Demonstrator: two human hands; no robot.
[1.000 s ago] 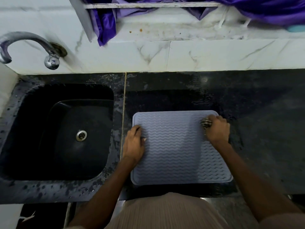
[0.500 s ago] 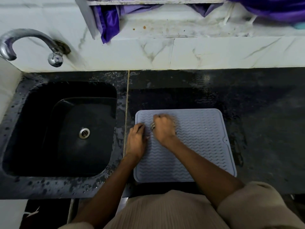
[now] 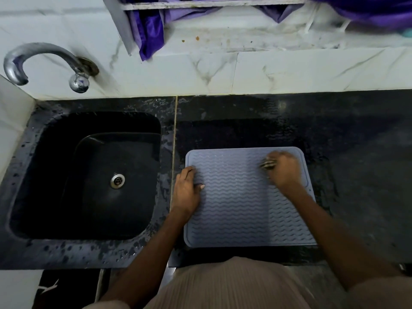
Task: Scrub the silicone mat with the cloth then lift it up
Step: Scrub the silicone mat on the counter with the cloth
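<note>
Grey-blue rubbery mat [image 3: 240, 210], one only, wavy-ribbed, flat on black stone counter [image 3: 356, 175] just right of sink [image 3: 89, 175]. Left hand [image 3: 186, 192] palm down at mat's left edge, fingers straight and pressing, thumb reaching onto ribs. Right hand [image 3: 283, 171] near far right corner, blurred, fingers curled round small striped cloth [image 3: 267, 164] pressed against mat. Both forearms reaching in from below, over beige ribbed clothing. Two hands, one cloth, one sink with one round metal drain [image 3: 117, 180], one curved metal tap [image 3: 44, 61] on white marble-look wall tiles. Purple fabric [image 3: 151, 30] hanging from ledge above. No readable writing or brand
</note>
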